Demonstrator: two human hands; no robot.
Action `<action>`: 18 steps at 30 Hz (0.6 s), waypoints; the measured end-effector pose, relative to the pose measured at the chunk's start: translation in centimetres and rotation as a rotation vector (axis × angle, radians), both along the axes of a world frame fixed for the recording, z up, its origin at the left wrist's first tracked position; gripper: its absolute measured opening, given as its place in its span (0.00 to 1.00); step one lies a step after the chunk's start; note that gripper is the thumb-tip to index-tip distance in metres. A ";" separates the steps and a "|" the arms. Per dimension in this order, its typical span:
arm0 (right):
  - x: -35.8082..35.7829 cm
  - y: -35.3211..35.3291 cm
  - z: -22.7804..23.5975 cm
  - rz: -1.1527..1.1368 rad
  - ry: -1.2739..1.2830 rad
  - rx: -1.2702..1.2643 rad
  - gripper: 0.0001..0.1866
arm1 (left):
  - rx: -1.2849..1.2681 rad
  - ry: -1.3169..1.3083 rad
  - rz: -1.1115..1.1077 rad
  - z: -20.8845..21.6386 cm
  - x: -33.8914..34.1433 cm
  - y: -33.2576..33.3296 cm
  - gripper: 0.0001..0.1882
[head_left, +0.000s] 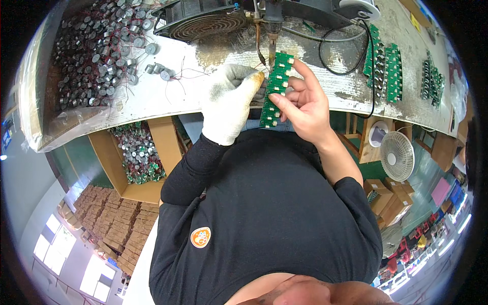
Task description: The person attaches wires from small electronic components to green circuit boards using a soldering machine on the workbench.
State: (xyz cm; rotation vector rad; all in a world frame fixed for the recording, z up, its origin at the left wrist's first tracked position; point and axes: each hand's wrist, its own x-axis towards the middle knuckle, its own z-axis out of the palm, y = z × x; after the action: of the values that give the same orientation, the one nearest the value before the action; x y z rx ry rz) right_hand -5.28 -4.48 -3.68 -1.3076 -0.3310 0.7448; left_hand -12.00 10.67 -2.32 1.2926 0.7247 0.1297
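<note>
Pretty sure this is the fiddly lining-up bit

So the bare right hand [305, 109] is clamped on a long, narrow green circuit-board strip [278, 81] with small whitish connectors along it, thumb on the face and fingers round the far edge. The strip is held up slantwise over the near edge of the worn white surface [175, 99], its top end right by an upright metal tool [272, 38] that looks like a soldering iron to me. There's a thin copper-coloured tube [258, 38] angling down beside it.

The left hand [226, 104], in a white glove with a yellow-stained tip, has thumb and forefinger drawn in close to the strip's left edge. Thin wires show near there, but I honestly can't tell if it's gripping one.

My read: a lead is being lined up with the board for soldering. That'd call for a steady strip and the wire end laid right on its contact under the tip, bare fingers well clear.

Small round silver parts with thin red wires [101, 66] are heaped off to the left, and more green strips [394, 73] lie on the right.
</note>
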 end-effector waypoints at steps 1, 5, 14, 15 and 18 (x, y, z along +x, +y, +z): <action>-0.1 0.0 -0.2 0.001 0.001 0.000 0.36 | 0.000 0.001 0.001 -0.3 -0.1 0.1 0.11; -0.5 -0.3 -0.8 -0.022 0.004 -0.011 0.36 | 0.009 0.022 -0.068 -0.9 -0.4 0.1 0.09; -0.6 -0.3 -0.8 -0.018 0.007 -0.006 0.36 | 0.020 0.042 -0.072 -1.0 -0.4 0.0 0.08; -0.6 -0.3 -0.8 -0.020 0.012 -0.004 0.36 | 0.032 0.031 -0.069 -1.0 -0.4 0.0 0.08; -0.6 -0.4 -1.0 -0.010 0.012 -0.008 0.36 | 0.029 0.019 -0.061 -0.7 -0.2 -0.1 0.08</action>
State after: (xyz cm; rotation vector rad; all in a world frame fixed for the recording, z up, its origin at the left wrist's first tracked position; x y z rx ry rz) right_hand -5.90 -4.88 -4.70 -1.3107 -0.3121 0.7458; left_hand -12.20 10.52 -3.05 1.3440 0.7010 0.0788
